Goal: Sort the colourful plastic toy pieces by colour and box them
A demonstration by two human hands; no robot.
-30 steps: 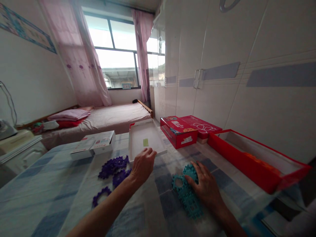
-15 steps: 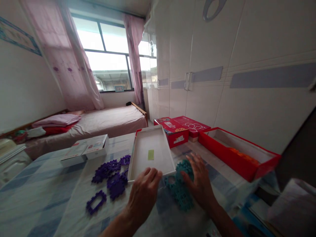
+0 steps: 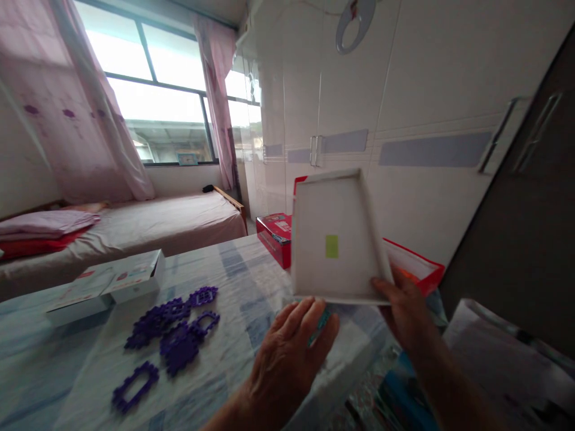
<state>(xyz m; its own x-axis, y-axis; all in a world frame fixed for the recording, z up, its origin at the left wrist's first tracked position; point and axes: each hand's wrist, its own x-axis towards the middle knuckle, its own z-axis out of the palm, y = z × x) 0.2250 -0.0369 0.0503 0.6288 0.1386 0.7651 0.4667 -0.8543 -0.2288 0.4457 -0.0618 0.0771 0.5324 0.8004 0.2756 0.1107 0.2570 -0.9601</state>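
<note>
My right hand (image 3: pixel 406 308) grips the lower right corner of a shallow white box lid (image 3: pixel 309 239) with some red on its outer edge. The lid is raised and tilted, its inside facing me, with a yellow-green sticker (image 3: pixel 331 246) in it. My left hand (image 3: pixel 291 347) is low over the table, below the lid, its fingers curled around teal toothed plastic building pieces (image 3: pixel 320 328). Only a bit of teal shows between thumb and fingers; the hand hides the rest. To the left lie several purple toothed building pieces (image 3: pixel 179 347), some square, some frame-shaped.
White boxes (image 3: pixel 135 278) stand on the checked tablecloth (image 3: pixel 229 263) at the left. Behind the lid are a red box (image 3: pixel 274 236) and an open red box (image 3: pixel 433 278) with orange pieces. A bed (image 3: pixel 179 221) and a white wardrobe (image 3: pixel 332 197) stand beyond.
The lid has been lifted off the table and moved right, now in my right hand. My left hand has left the lid's edge for the teal pieces, where my right hand was. The view has turned right.
</note>
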